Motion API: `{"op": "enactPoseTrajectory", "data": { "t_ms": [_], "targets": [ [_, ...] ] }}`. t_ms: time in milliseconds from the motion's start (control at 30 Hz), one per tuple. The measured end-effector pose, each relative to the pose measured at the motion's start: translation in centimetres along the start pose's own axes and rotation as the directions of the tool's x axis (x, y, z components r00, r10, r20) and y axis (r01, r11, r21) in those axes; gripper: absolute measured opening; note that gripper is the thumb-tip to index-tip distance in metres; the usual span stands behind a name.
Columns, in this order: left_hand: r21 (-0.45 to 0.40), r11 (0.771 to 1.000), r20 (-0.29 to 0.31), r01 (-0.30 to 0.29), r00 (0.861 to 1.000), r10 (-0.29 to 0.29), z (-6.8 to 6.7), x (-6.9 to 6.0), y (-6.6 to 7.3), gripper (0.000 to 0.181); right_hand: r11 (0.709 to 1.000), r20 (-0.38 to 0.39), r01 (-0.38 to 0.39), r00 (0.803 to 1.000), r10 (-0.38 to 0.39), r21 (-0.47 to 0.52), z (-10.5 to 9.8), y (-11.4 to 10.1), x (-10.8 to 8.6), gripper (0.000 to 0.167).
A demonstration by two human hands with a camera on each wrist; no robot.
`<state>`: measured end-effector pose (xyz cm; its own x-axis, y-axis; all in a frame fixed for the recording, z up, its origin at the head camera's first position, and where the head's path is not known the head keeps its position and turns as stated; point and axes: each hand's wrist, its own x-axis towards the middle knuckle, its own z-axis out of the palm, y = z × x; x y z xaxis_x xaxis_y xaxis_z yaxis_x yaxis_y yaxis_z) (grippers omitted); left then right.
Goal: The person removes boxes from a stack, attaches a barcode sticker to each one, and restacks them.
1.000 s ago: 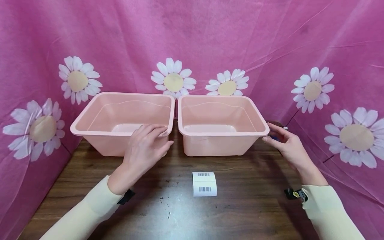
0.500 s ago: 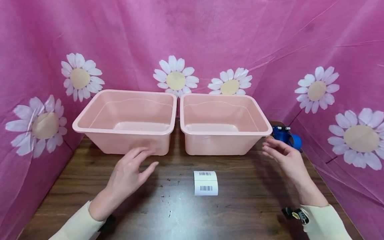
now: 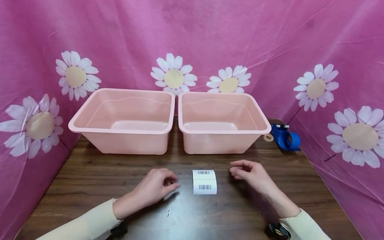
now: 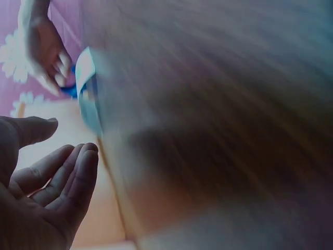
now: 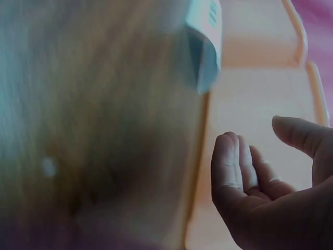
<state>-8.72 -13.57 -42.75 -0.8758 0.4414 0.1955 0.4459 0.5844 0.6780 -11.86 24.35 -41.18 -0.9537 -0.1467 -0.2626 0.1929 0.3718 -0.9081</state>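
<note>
my l hand (image 3: 151, 188) & r hand (image 3: 255, 176), both loosely curled w/ nothing held, flank the barcode paper (image 3: 204, 183), apart from it, near of the bins; l bin (image 3: 124, 142) & r bin (image 3: 217, 144) already side by side; paper untouched, so its handling's prob. left.

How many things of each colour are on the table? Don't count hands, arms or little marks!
Pink: 2, the left tub and the right tub
White: 1, the curled barcode paper
Blue: 1, the tape dispenser
Tan: 1, the small ring
Total: 5
</note>
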Motion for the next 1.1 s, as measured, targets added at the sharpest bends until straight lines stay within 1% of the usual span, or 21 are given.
{"op": "enactPoseTrajectory", "data": {
  "t_ms": [67, 167, 267, 300, 367, 400, 433, 500, 533, 600, 633, 667, 767, 900, 1100],
  "targets": [
    [-0.071, 0.997, 0.059, 0.037, 0.998, -0.033, 0.4, 0.7, 0.4, 0.011, 1.0, 0.042, -0.024, 0.999, 0.023, 0.021, 0.9, 0.1, 0.1, 0.046],
    [-0.153, 0.982, 0.113, 0.108, 0.989, -0.091, 0.9, 1.5, 0.7, 0.011, 0.997, 0.105, -0.044, 0.994, 0.037, 0.061, 2.1, 0.1, 0.2, 0.047],
    [-0.227, 0.955, 0.157, 0.191, 0.975, -0.158, 1.3, 2.2, 0.8, 0.012, 0.996, 0.132, -0.063, 0.99, 0.053, 0.07, 3.0, -0.2, 0.2, 0.048],
    [-0.258, 0.94, 0.176, 0.223, 0.968, -0.181, 1.5, 2.3, 0.8, 0.013, 0.995, 0.133, -0.075, 0.989, 0.065, 0.072, 3.2, -0.3, 0.2, 0.048],
    [-0.334, 0.894, 0.23, 0.299, 0.945, -0.231, 1.8, 2.6, 0.8, 0.014, 0.992, 0.131, -0.104, 0.987, 0.093, 0.076, 3.5, -0.4, 0.2, 0.049],
    [-0.375, 0.862, 0.258, 0.342, 0.931, -0.258, 1.9, 2.8, 0.8, 0.015, 0.99, 0.129, -0.119, 0.986, 0.109, 0.079, 3.7, -0.4, 0.2, 0.049],
    [-0.412, 0.828, 0.283, 0.38, 0.917, -0.28, 2.1, 2.9, 0.8, 0.015, 0.988, 0.127, -0.132, 0.984, 0.121, 0.08, 3.8, -0.4, 0.2, 0.049],
    [-0.485, 0.748, 0.333, 0.452, 0.887, -0.32, 2.3, 3.1, 0.8, 0.017, 0.985, 0.12, -0.152, 0.983, 0.142, 0.082, 4.0, -0.5, 0.2, 0.048],
    [-0.511, 0.713, 0.351, 0.481, 0.873, -0.338, 2.3, 3.2, 0.9, 0.017, 0.984, 0.116, -0.159, 0.982, 0.149, 0.085, 4.1, -0.5, 0.2, 0.047],
    [-0.543, 0.658, 0.377, 0.521, 0.852, -0.363, 2.5, 3.4, 1.0, 0.019, 0.98, 0.109, -0.173, 0.981, 0.162, 0.095, 4.2, -0.5, 0.3, 0.044],
    [-0.551, 0.641, 0.384, 0.534, 0.844, -0.373, 2.5, 3.5, 1.0, 0.02, 0.979, 0.109, -0.176, 0.98, 0.165, 0.102, 4.2, -0.5, 0.3, 0.043],
    [-0.557, 0.627, 0.387, 0.545, 0.838, -0.385, 2.5, 3.6, 1.1, 0.02, 0.978, 0.113, -0.179, 0.979, 0.167, 0.109, 4.3, -0.6, 0.3, 0.042],
    [-0.561, 0.603, 0.392, 0.567, 0.824, -0.41, 2.6, 3.9, 1.2, 0.02, 0.972, 0.129, -0.193, 0.976, 0.176, 0.135, 4.4, -0.6, 0.5, 0.037],
    [-0.574, 0.575, 0.403, 0.583, 0.813, -0.421, 2.9, 4.0, 1.2, 0.02, 0.963, 0.158, -0.22, 0.968, 0.196, 0.156, 4.6, -0.4, 0.7, 0.034],
    [-0.608, 0.513, 0.428, 0.605, 0.795, -0.43, 3.4, 4.3, 1.3, 0.019, 0.951, 0.191, -0.251, 0.957, 0.217, 0.182, 5.0, 0.0, 1.0, 0.035]
  ]
}}
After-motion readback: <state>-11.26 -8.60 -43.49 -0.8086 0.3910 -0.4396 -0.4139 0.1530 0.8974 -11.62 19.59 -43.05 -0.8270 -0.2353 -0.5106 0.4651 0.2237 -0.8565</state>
